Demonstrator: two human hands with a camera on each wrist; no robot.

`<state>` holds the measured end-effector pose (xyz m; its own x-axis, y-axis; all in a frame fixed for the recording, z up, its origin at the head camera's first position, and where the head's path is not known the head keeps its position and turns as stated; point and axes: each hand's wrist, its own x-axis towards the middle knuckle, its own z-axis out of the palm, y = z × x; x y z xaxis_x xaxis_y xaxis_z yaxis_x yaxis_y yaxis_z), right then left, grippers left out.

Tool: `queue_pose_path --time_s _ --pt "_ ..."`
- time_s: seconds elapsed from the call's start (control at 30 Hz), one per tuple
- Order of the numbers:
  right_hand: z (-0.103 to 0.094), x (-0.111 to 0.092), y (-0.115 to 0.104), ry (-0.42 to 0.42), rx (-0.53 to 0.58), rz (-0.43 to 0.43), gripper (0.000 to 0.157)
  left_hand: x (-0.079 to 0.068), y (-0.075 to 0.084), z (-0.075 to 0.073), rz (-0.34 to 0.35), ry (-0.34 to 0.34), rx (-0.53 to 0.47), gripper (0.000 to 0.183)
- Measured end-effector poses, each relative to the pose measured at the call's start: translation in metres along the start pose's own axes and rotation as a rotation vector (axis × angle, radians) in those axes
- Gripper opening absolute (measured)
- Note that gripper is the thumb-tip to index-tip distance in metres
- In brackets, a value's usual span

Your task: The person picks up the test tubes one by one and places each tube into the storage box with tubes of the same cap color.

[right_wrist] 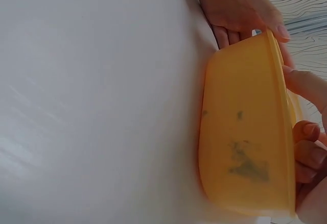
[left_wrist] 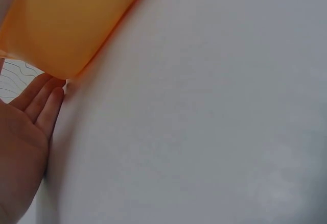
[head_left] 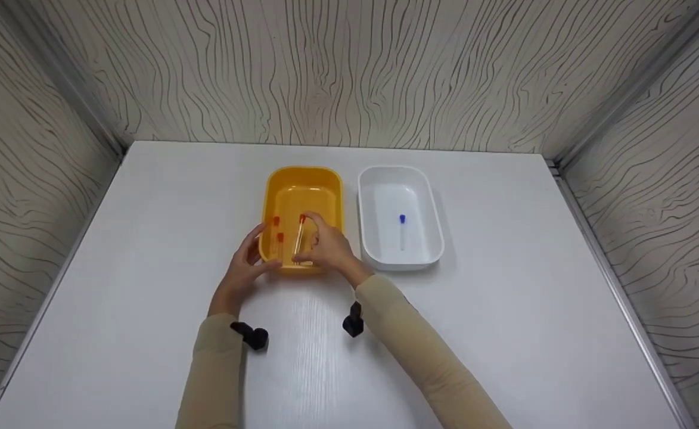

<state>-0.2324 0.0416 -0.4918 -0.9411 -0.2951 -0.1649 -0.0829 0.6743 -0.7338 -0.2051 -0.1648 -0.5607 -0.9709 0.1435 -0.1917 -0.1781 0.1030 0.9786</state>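
Grain-patterned walls (head_left: 349,71); white table (head_left: 504,250). Yellow tray (head_left: 303,177): clock centre. Left hand (head_left: 248,260), 8 o'clock: thumb and fingers gripping the tray's rim. Right hand (head_left: 330,247), 5 o'clock: index finger and thumb, widely spread, pinching held red-capped tube (head_left: 298,238) end to end. Loose red-capped tubes (head_left: 280,238), two: inside, 8 o'clock. White tray (head_left: 392,185), 3 o'clock: blue-capped tube (head_left: 402,229) within.

Head view: shot wide from above, faced forward and down over the table (head_left: 504,333). Wrist views: shot low, close, tilted. Yellow tray (head_left: 307,179) is shared by all: mid-frame in head, cropped upper left in left wrist, at right in right wrist.
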Motion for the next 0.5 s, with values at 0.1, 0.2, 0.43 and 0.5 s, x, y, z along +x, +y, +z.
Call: queue_pose_path --time_s 0.1,0.2,0.43,0.5 --pt "0.003 0.003 -0.003 -0.005 0.002 0.035 0.092 0.001 -0.001 0.0 0.005 -0.002 0.001 0.083" --pt "0.007 0.006 -0.004 -0.012 0.016 0.052 0.091 0.001 -0.001 0.0 -0.002 -0.003 0.005 0.083" --pt "0.013 0.009 -0.002 -0.024 0.038 0.093 0.091 0.0 0.001 0.0 -0.028 0.0 0.014 0.084" --pt "0.014 0.01 -0.003 -0.026 0.014 0.1 0.09 0.0 0.002 -0.001 -0.029 -0.001 0.014 0.084"
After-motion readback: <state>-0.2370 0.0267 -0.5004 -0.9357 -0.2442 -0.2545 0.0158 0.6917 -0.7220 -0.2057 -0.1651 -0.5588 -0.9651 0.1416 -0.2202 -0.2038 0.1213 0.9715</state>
